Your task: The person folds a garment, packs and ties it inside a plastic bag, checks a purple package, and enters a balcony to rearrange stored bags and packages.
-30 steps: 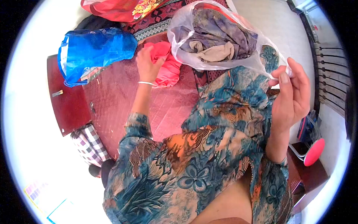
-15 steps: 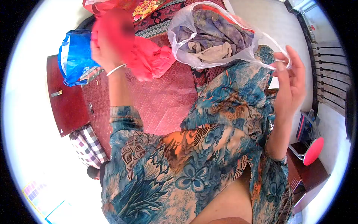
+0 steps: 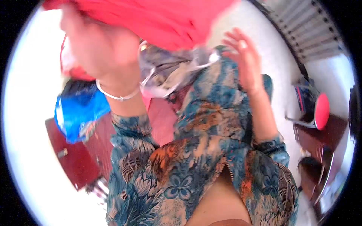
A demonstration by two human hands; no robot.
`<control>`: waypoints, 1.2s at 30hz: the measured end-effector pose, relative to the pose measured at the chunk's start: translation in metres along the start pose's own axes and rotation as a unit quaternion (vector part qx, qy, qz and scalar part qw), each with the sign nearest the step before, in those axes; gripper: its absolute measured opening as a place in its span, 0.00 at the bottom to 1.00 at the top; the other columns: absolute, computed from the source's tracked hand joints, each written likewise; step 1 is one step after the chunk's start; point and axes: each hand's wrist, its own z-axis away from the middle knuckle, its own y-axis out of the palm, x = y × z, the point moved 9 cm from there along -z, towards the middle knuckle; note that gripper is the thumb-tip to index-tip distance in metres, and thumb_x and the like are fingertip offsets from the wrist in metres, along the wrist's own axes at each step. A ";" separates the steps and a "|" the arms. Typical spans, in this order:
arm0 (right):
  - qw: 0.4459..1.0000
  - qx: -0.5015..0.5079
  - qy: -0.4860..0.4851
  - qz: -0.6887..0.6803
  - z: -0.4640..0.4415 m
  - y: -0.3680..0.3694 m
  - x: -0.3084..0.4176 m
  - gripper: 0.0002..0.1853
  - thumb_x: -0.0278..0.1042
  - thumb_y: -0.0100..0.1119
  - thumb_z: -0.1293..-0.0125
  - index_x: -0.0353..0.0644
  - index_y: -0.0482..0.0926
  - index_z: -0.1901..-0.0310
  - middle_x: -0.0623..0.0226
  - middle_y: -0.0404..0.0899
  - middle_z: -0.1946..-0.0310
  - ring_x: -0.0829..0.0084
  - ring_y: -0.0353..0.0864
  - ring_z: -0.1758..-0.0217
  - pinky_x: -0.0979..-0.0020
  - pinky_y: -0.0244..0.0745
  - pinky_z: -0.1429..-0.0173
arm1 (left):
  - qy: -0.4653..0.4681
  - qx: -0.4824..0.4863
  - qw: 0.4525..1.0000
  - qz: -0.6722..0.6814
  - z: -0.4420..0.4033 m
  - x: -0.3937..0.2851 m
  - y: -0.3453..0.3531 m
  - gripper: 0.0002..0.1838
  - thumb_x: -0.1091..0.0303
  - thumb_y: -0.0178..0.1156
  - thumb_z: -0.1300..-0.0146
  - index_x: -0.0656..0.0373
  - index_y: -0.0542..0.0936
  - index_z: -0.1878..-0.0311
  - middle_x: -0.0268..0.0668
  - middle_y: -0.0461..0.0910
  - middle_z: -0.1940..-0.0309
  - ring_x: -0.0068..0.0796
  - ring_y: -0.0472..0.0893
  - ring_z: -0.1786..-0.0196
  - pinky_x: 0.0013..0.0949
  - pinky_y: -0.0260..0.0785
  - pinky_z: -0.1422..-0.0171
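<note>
Raised at the upper left, my left hand (image 3: 105,49) is closed on a red cloth (image 3: 162,19), which spreads across the top of the head view. The kind of garment cannot be made out, and motion blurs the hand. My right hand (image 3: 245,62) is raised on the right, its fingers apart and nothing in them. Below the cloth, between my hands, lies a white plastic bag (image 3: 207,58) with greyish patterned clothes (image 3: 169,58) and a beige piece (image 3: 175,78) inside. The red cloth hides the bag's far side.
A blue bag (image 3: 81,113) stands at the left, by a dark red wooden board (image 3: 75,165). On the right are a round red stool seat (image 3: 321,112) and a brown wooden piece of furniture (image 3: 320,135). A slatted rack (image 3: 301,28) runs along the upper right.
My left hand has lifted the red cloth up and spread it across the top. My right hand has let go of the plastic bag's handle and moved left. The camera view has shifted.
</note>
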 end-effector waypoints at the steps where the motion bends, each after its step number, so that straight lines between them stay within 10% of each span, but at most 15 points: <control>1: 0.997 -0.047 0.037 -0.046 0.005 -0.010 -0.012 0.26 0.43 0.50 0.33 0.34 0.64 0.38 0.60 0.71 0.43 0.68 0.70 0.41 0.67 0.68 0.41 | -0.082 -0.058 0.993 0.062 0.009 0.032 -0.006 0.20 0.59 0.45 0.31 0.61 0.70 0.42 0.41 0.75 0.48 0.37 0.73 0.44 0.42 0.64 0.38; 4: 0.972 -0.118 0.018 -0.200 0.024 -0.039 -0.016 0.23 0.40 0.49 0.33 0.34 0.68 0.42 0.62 0.73 0.46 0.70 0.71 0.44 0.67 0.70 0.43 | -0.253 -0.134 0.949 0.130 0.059 0.116 0.009 0.21 0.55 0.43 0.30 0.58 0.69 0.41 0.37 0.73 0.43 0.40 0.68 0.37 0.48 0.54 0.30; 7: 0.961 -0.191 0.004 -0.199 0.035 -0.072 0.016 0.17 0.35 0.52 0.34 0.34 0.73 0.48 0.63 0.77 0.52 0.73 0.75 0.50 0.70 0.72 0.46 | -0.343 -0.152 0.910 0.178 0.100 0.165 0.010 0.17 0.60 0.49 0.32 0.58 0.71 0.45 0.34 0.77 0.50 0.33 0.74 0.45 0.39 0.63 0.37; 14: 0.951 -0.283 -0.122 0.030 0.036 -0.135 0.091 0.10 0.30 0.58 0.39 0.34 0.77 0.58 0.67 0.80 0.62 0.78 0.77 0.58 0.74 0.72 0.51 | -0.384 -0.090 0.905 -0.160 0.134 0.188 -0.075 0.18 0.71 0.52 0.36 0.64 0.69 0.43 0.41 0.73 0.47 0.35 0.77 0.50 0.34 0.71 0.46; 22: 0.897 0.045 -0.162 0.408 0.015 -0.051 0.101 0.15 0.17 0.57 0.50 0.41 0.78 0.59 0.64 0.79 0.67 0.67 0.81 0.61 0.69 0.75 0.58 | -0.117 0.319 0.875 -0.345 0.100 0.151 0.052 0.28 0.74 0.60 0.44 0.64 0.66 0.38 0.40 0.69 0.44 0.31 0.73 0.44 0.32 0.68 0.42; 27: 0.787 0.114 -0.291 0.532 0.021 -0.014 0.125 0.17 0.21 0.58 0.52 0.44 0.77 0.57 0.64 0.77 0.62 0.58 0.78 0.57 0.63 0.76 0.57 | -0.280 0.414 0.843 -0.200 0.118 0.169 0.087 0.32 0.74 0.64 0.48 0.64 0.66 0.38 0.39 0.72 0.46 0.25 0.73 0.45 0.29 0.66 0.41; 36: 0.772 0.095 -0.066 0.625 0.008 -0.065 0.083 0.13 0.33 0.57 0.45 0.47 0.77 0.56 0.59 0.79 0.64 0.56 0.79 0.60 0.60 0.75 0.57 | -0.376 0.372 0.829 -0.182 0.127 0.181 0.056 0.20 0.75 0.61 0.46 0.64 0.76 0.48 0.34 0.79 0.56 0.21 0.76 0.52 0.26 0.66 0.43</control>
